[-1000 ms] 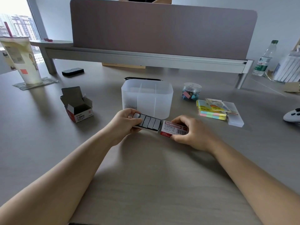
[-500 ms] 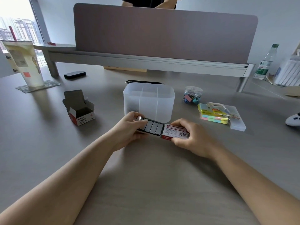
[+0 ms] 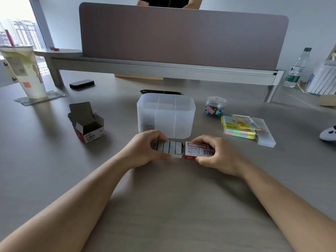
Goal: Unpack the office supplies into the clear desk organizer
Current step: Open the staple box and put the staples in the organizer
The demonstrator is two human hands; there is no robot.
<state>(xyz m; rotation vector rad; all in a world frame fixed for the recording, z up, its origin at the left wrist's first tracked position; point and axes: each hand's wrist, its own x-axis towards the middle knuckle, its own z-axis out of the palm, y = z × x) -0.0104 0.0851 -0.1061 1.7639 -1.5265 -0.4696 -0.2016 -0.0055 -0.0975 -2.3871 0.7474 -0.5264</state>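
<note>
My left hand (image 3: 145, 151) grips an inner tray of grey staple strips (image 3: 170, 149), fully slid out to the left of its sleeve. My right hand (image 3: 218, 155) holds the red and white staple box sleeve (image 3: 199, 150) just right of the tray. Both sit low over the desk, directly in front of the clear desk organizer (image 3: 166, 115), which has several compartments; something dark lies in its left one. An opened, empty-looking red and white carton (image 3: 89, 127) stands to the left.
A jar of coloured binder clips (image 3: 215, 106), stacked sticky notes (image 3: 239, 127) and a clear case (image 3: 265, 137) lie at right. A drink cup (image 3: 23, 71), black remote (image 3: 81, 84), water bottle (image 3: 297, 68), game controller (image 3: 328, 134) and desk divider (image 3: 181, 35) ring the area. Someone stands behind the divider.
The staple tray has come further out of the sleeve; a small gap now shows between tray and sleeve. Both hands stay in the same spot before the organizer.
</note>
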